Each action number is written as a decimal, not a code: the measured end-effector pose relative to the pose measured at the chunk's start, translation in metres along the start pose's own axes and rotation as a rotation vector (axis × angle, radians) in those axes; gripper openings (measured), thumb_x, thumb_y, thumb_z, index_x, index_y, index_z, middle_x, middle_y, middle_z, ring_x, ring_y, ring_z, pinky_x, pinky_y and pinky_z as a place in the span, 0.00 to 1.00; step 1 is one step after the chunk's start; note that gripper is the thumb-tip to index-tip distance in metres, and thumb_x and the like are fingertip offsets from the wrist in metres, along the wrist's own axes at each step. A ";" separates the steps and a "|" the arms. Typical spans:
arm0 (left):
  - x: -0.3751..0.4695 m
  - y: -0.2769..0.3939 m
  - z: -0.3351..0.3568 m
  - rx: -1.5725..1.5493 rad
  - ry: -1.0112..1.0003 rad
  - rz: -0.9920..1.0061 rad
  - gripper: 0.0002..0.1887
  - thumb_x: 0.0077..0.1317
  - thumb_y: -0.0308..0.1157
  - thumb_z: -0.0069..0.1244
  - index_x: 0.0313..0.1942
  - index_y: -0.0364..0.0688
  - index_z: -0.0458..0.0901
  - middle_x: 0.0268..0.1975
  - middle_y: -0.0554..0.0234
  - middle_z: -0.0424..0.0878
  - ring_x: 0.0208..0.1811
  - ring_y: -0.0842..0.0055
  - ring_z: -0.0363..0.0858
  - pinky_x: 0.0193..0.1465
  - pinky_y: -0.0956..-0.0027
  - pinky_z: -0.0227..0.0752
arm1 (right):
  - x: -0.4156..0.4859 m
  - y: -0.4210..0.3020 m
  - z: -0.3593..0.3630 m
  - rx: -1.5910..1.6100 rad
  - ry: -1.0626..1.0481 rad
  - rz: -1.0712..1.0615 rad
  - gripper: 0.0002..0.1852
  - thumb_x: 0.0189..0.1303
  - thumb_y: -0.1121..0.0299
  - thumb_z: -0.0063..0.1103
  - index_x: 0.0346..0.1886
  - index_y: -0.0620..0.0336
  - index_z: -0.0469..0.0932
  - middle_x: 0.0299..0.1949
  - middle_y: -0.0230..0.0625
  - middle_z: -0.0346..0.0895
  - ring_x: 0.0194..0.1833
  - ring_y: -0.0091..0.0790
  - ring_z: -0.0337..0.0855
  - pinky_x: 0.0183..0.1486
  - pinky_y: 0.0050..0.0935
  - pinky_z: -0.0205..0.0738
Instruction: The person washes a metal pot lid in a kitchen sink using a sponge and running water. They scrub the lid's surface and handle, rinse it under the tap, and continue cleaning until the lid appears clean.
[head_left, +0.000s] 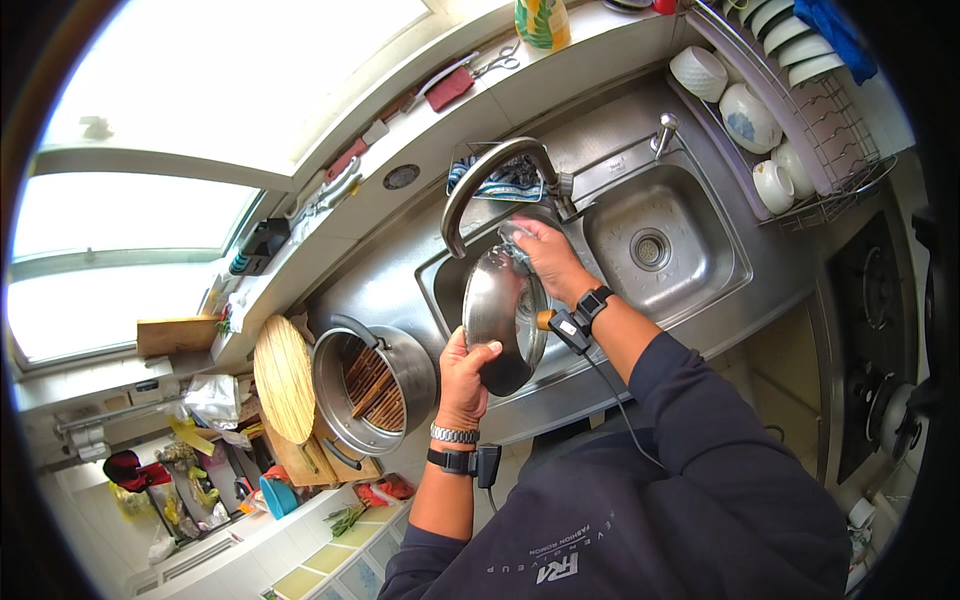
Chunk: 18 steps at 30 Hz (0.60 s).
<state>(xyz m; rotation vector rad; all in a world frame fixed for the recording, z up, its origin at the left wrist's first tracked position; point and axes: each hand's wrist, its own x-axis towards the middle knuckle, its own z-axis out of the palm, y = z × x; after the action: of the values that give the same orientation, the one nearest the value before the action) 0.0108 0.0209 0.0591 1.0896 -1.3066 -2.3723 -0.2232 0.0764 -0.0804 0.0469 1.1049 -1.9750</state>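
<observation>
Over the left basin of a steel sink (450, 283), my left hand (463, 375) grips the lower rim of a shiny metal pan or lid (487, 300), held tilted on its edge. My right hand (546, 251) presses a translucent scrubbing pad or crumpled film (514, 236) to its upper rim; what exactly the pad is cannot be told. Suds or water show there. The curved spout of the faucet (480, 176) arches just above and left of the pan; whether water runs is unclear. A brown knob-like part (544, 320) shows between the pan and my right wrist.
A large steel pot (420, 367) holding brown sticks stands left of the sink, beside a round woven lid (283, 379). The right basin (697, 225) has a drain strainer. A dish rack (821, 139) with bowls stands at upper right, a gas stove (862, 330) at the right.
</observation>
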 end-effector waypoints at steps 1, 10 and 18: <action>0.002 -0.002 -0.003 0.017 -0.001 -0.004 0.22 0.72 0.17 0.63 0.65 0.36 0.88 0.57 0.60 0.97 0.56 0.75 0.94 0.66 0.67 0.85 | 0.001 0.004 0.002 -0.064 -0.022 -0.048 0.20 0.88 0.65 0.66 0.73 0.65 0.87 0.65 0.39 0.93 0.64 0.28 0.88 0.70 0.33 0.81; 0.025 -0.011 -0.010 0.013 0.013 0.052 0.28 0.73 0.17 0.55 0.72 0.38 0.83 0.63 0.62 0.92 0.59 0.75 0.91 0.65 0.66 0.86 | -0.083 0.023 0.045 -0.771 -0.205 -0.640 0.27 0.92 0.59 0.53 0.85 0.56 0.82 0.91 0.47 0.73 0.93 0.61 0.63 0.96 0.58 0.49; 0.019 -0.021 0.002 0.098 0.041 0.004 0.31 0.68 0.14 0.52 0.72 0.38 0.83 0.61 0.64 0.91 0.57 0.76 0.90 0.62 0.69 0.85 | -0.069 0.021 0.041 -0.979 -0.172 -0.896 0.22 0.90 0.61 0.50 0.74 0.55 0.88 0.77 0.49 0.83 0.81 0.58 0.78 0.88 0.61 0.66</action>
<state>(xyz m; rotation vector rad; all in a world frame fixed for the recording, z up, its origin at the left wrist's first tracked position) -0.0008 0.0243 0.0334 1.1553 -1.4229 -2.2916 -0.1505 0.0870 -0.0412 -1.2936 2.0683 -1.8191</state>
